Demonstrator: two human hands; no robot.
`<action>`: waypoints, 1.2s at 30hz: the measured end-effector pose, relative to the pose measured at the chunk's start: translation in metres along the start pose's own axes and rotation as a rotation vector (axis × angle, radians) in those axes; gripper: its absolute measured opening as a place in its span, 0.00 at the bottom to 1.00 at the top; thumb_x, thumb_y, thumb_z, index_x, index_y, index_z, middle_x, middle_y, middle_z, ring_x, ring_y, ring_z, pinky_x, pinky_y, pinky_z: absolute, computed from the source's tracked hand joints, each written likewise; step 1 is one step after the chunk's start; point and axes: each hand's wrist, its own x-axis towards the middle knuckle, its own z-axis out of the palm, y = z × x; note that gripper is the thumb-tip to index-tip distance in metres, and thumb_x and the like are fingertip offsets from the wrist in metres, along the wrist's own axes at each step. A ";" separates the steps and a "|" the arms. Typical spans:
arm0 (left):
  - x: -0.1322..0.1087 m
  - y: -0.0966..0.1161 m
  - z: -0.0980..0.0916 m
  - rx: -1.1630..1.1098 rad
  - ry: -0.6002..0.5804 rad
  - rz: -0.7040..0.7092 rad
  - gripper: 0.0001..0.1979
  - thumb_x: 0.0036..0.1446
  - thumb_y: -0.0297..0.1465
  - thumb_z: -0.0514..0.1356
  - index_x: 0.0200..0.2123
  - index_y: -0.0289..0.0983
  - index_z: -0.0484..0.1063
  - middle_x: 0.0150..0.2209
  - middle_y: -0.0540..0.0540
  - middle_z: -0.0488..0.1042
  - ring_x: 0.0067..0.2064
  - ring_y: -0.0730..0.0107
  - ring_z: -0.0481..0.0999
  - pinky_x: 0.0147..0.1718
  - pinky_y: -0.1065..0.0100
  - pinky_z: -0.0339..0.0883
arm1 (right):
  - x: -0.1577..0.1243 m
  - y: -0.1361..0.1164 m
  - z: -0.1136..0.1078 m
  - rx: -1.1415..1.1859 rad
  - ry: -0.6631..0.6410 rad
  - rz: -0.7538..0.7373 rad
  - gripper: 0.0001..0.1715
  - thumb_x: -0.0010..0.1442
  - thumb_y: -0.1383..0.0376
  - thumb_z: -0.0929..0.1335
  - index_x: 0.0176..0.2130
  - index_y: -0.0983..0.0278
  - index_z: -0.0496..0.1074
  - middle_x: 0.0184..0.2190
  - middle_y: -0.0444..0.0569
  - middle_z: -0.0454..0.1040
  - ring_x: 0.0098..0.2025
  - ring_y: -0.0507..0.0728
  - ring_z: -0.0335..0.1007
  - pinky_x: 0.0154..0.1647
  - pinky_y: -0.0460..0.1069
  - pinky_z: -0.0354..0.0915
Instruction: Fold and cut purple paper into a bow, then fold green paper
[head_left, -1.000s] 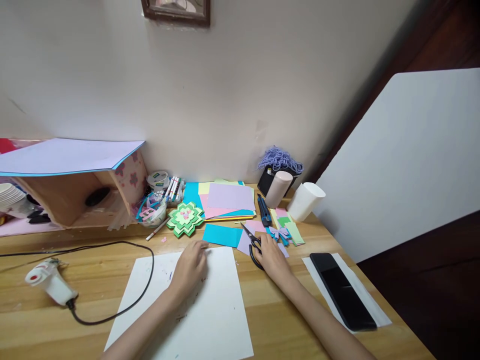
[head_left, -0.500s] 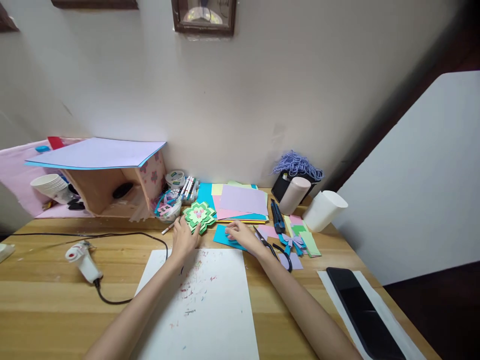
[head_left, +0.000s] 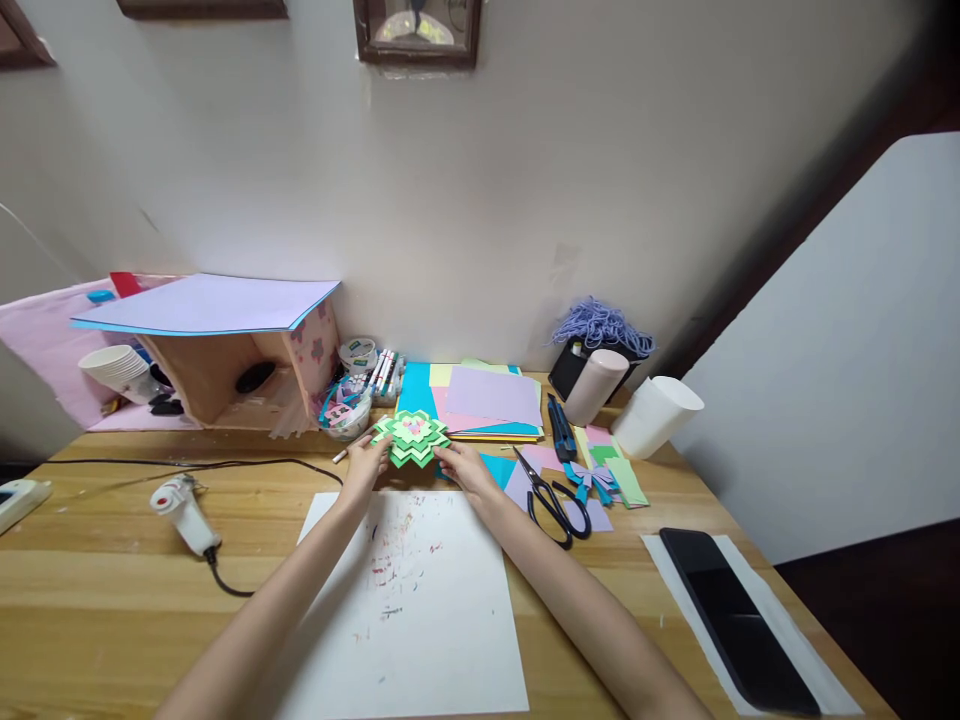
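A layered green paper flower [head_left: 412,437] with a pink centre is held between both hands, just above the wooden desk [head_left: 90,560]. My left hand [head_left: 365,464] grips its left edge with closed fingers. My right hand [head_left: 463,464] pinches its right edge. Below the hands lies a large white sheet [head_left: 420,610] marked with coloured smudges. Black scissors [head_left: 551,497] lie on the desk to the right of my right hand, on lilac and blue paper scraps.
A stack of coloured paper [head_left: 484,402] lies behind the flower. A glue gun [head_left: 182,510] with its black cord sits at the left. A phone [head_left: 739,617] lies at the right. Two overturned cups [head_left: 655,415], a blue cutter [head_left: 559,428] and a cardboard house [head_left: 225,350] stand further back.
My right hand left the scissors, crossed the blue paper and came to the flower. My left hand reached forward to it too. Both now hold the flower, which has shifted right and lifted.
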 end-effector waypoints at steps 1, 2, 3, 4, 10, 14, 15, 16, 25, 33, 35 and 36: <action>-0.007 0.002 -0.005 0.024 -0.049 -0.020 0.23 0.42 0.35 0.67 0.41 0.31 0.67 0.28 0.45 0.73 0.30 0.68 0.74 0.28 0.70 0.65 | -0.010 0.002 -0.007 -0.011 -0.038 -0.002 0.15 0.45 0.58 0.71 0.29 0.66 0.70 0.26 0.44 0.72 0.26 0.48 0.66 0.28 0.42 0.63; -0.015 0.003 -0.012 0.049 -0.095 -0.038 0.21 0.41 0.36 0.67 0.38 0.31 0.69 0.28 0.45 0.73 0.30 0.68 0.74 0.27 0.70 0.65 | -0.021 0.003 -0.015 -0.029 -0.084 -0.002 0.16 0.44 0.57 0.71 0.31 0.67 0.71 0.28 0.46 0.73 0.27 0.49 0.68 0.29 0.43 0.64; -0.023 0.004 -0.018 0.075 -0.138 -0.055 0.20 0.39 0.36 0.67 0.36 0.32 0.70 0.28 0.46 0.74 0.30 0.68 0.74 0.27 0.71 0.64 | -0.030 0.004 -0.024 -0.056 -0.130 -0.001 0.17 0.44 0.58 0.72 0.32 0.67 0.72 0.29 0.47 0.74 0.29 0.50 0.69 0.31 0.44 0.64; -0.031 0.005 -0.025 0.101 -0.180 -0.071 0.19 0.37 0.35 0.68 0.33 0.32 0.70 0.28 0.45 0.74 0.31 0.67 0.74 0.27 0.71 0.64 | -0.038 0.004 -0.034 -0.091 -0.172 0.005 0.17 0.42 0.60 0.73 0.33 0.67 0.73 0.30 0.49 0.75 0.29 0.52 0.70 0.31 0.45 0.65; -0.048 -0.003 -0.052 0.474 -0.508 -0.053 0.17 0.43 0.41 0.62 0.34 0.36 0.69 0.35 0.43 0.75 0.38 0.59 0.75 0.33 0.65 0.67 | -0.027 -0.026 -0.093 -0.892 0.044 -0.454 0.11 0.55 0.66 0.65 0.40 0.66 0.71 0.41 0.54 0.73 0.42 0.57 0.69 0.44 0.54 0.64; -0.033 -0.011 -0.045 0.799 -0.306 0.226 0.15 0.45 0.39 0.58 0.35 0.35 0.68 0.39 0.38 0.74 0.43 0.53 0.73 0.41 0.59 0.65 | 0.013 -0.042 -0.095 -1.082 0.054 -0.623 0.16 0.56 0.64 0.67 0.46 0.64 0.69 0.52 0.55 0.66 0.56 0.61 0.56 0.57 0.57 0.52; -0.029 -0.011 -0.041 0.867 -0.245 0.310 0.16 0.47 0.39 0.56 0.36 0.35 0.68 0.41 0.37 0.73 0.45 0.52 0.72 0.43 0.58 0.64 | 0.021 -0.043 -0.093 -1.127 0.044 -0.645 0.17 0.55 0.64 0.68 0.46 0.64 0.69 0.53 0.56 0.65 0.56 0.61 0.56 0.57 0.57 0.52; -0.026 -0.010 -0.037 0.919 -0.200 0.378 0.16 0.48 0.39 0.55 0.38 0.35 0.68 0.43 0.36 0.72 0.48 0.50 0.71 0.45 0.57 0.62 | 0.027 -0.042 -0.090 -1.169 0.031 -0.660 0.16 0.56 0.64 0.68 0.45 0.64 0.69 0.52 0.56 0.66 0.55 0.61 0.57 0.56 0.56 0.53; 0.000 0.001 -0.005 0.652 -0.200 0.345 0.12 0.45 0.36 0.60 0.33 0.36 0.71 0.41 0.39 0.74 0.49 0.49 0.69 0.52 0.54 0.56 | 0.043 -0.031 -0.085 -1.385 0.040 -0.622 0.13 0.65 0.66 0.58 0.42 0.64 0.70 0.41 0.54 0.74 0.44 0.57 0.68 0.43 0.48 0.59; 0.029 -0.010 0.028 0.192 -0.326 0.064 0.08 0.48 0.30 0.59 0.32 0.32 0.71 0.32 0.40 0.76 0.36 0.62 0.76 0.41 0.62 0.67 | 0.068 -0.056 -0.096 -1.290 0.112 -0.527 0.16 0.63 0.61 0.59 0.39 0.60 0.73 0.39 0.51 0.77 0.39 0.57 0.71 0.38 0.46 0.58; 0.034 -0.012 0.034 0.080 -0.318 0.020 0.07 0.49 0.28 0.59 0.33 0.32 0.71 0.33 0.40 0.76 0.37 0.64 0.76 0.41 0.64 0.67 | 0.072 -0.058 -0.099 -1.241 0.103 -0.515 0.16 0.62 0.61 0.59 0.38 0.60 0.74 0.38 0.50 0.77 0.39 0.57 0.70 0.37 0.45 0.58; 0.037 -0.013 0.036 0.030 -0.315 -0.002 0.06 0.49 0.28 0.59 0.32 0.32 0.71 0.33 0.40 0.76 0.37 0.64 0.76 0.42 0.65 0.67 | 0.074 -0.058 -0.100 -1.214 0.094 -0.511 0.16 0.62 0.61 0.59 0.37 0.61 0.75 0.38 0.50 0.77 0.39 0.56 0.70 0.37 0.45 0.58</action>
